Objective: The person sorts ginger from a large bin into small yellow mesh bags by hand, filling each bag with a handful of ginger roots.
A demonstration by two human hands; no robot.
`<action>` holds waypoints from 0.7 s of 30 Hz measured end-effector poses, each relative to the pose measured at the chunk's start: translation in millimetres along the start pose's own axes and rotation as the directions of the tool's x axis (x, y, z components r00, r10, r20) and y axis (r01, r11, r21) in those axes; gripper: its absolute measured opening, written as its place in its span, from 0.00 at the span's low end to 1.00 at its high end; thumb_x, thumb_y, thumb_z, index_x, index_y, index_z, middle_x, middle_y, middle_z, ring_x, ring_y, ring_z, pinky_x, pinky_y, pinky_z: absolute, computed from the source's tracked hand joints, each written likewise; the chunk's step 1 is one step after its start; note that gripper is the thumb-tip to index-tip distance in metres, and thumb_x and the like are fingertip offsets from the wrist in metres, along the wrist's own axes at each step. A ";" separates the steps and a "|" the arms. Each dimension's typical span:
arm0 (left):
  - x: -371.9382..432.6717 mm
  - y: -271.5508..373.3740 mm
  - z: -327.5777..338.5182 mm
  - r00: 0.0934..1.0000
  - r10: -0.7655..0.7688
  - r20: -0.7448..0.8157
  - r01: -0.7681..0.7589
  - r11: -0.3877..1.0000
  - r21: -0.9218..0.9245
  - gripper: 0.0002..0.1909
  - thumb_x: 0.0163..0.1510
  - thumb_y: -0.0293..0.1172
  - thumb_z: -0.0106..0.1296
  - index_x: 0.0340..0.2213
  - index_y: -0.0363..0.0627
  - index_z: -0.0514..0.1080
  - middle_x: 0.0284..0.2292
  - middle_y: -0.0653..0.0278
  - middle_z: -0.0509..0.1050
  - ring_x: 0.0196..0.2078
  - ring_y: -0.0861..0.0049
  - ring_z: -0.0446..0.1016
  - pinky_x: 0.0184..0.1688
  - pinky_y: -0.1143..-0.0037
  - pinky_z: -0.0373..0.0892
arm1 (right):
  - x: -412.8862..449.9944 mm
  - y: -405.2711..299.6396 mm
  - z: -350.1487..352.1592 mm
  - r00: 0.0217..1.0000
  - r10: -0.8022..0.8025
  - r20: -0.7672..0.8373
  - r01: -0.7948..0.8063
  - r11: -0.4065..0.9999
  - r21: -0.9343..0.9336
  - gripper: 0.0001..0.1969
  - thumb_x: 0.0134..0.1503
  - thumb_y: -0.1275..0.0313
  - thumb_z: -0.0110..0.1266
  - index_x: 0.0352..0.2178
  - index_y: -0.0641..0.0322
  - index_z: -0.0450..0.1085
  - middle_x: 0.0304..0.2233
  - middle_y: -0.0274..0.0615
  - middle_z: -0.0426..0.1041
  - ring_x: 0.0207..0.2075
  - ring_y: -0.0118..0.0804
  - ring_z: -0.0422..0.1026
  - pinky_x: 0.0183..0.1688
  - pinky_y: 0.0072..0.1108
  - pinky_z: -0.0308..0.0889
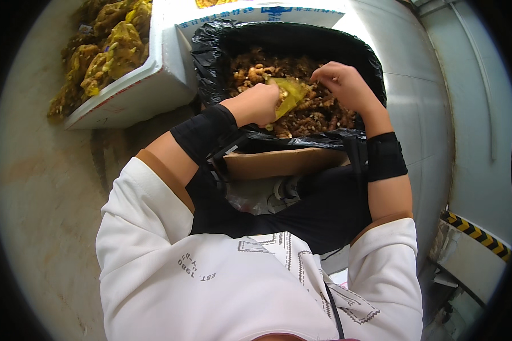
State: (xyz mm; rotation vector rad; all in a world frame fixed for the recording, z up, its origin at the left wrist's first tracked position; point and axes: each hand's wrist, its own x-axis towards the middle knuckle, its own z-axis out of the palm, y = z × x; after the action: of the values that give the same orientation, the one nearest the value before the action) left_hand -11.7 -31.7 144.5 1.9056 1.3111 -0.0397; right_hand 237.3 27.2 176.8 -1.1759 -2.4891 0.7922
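Note:
My left hand (258,103) is closed on a yellow mesh bag (291,99) over a cardboard box lined with a black plastic bag (209,51). Pale pieces show within the mesh. Many knobbly brown roots that look like ginger (259,73) fill the lined box. My right hand (340,82) is above the roots on the right side, its fingers bent close together near the bag's upper right; whether something small is between the fingertips cannot be told.
A white foam box (132,100) at the upper left holds yellow mesh bags of roots (121,44). Another foam box (260,15) with blue writing stands behind the lined box. A wall with black and yellow striped tape (475,234) is at the right. My legs are beside the cardboard box (286,163).

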 end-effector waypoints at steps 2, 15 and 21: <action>4.4 -10.6 12.0 0.995 0.068 -0.076 -0.062 0.995 0.083 0.19 0.45 0.18 0.54 0.40 0.16 0.69 0.30 0.36 0.78 0.37 0.49 0.81 0.37 0.63 0.76 | -0.9 15.7 -8.5 0.949 0.301 -0.094 -0.290 0.950 0.118 0.10 0.65 0.70 0.53 0.43 0.64 0.76 0.35 0.40 0.79 0.38 0.34 0.77 0.42 0.25 0.72; 9.7 -18.0 17.3 0.964 0.184 -0.192 -0.145 0.968 0.204 0.32 0.50 0.18 0.51 0.57 0.17 0.58 0.33 0.36 0.77 0.37 0.45 0.79 0.39 0.61 0.75 | -47.5 153.6 66.9 0.748 0.589 -0.305 -0.662 0.633 -0.401 0.23 0.50 0.65 0.69 0.48 0.53 0.75 0.50 0.53 0.66 0.53 0.57 0.66 0.54 0.37 0.67; 10.1 -19.4 14.6 0.968 0.162 -0.192 -0.138 0.982 0.130 0.26 0.50 0.23 0.55 0.51 0.25 0.64 0.32 0.39 0.77 0.37 0.45 0.77 0.39 0.59 0.74 | -49.6 164.2 80.8 0.947 0.295 -0.128 -0.260 0.468 -0.845 0.12 0.55 0.72 0.53 0.41 0.44 0.76 0.49 0.43 0.66 0.53 0.46 0.64 0.59 0.34 0.58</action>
State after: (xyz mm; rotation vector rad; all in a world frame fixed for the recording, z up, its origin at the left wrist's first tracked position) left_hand -16.8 -30.4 118.7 2.1485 1.3162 0.1631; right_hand 333.9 45.1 14.7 -1.9032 -2.7938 -0.5442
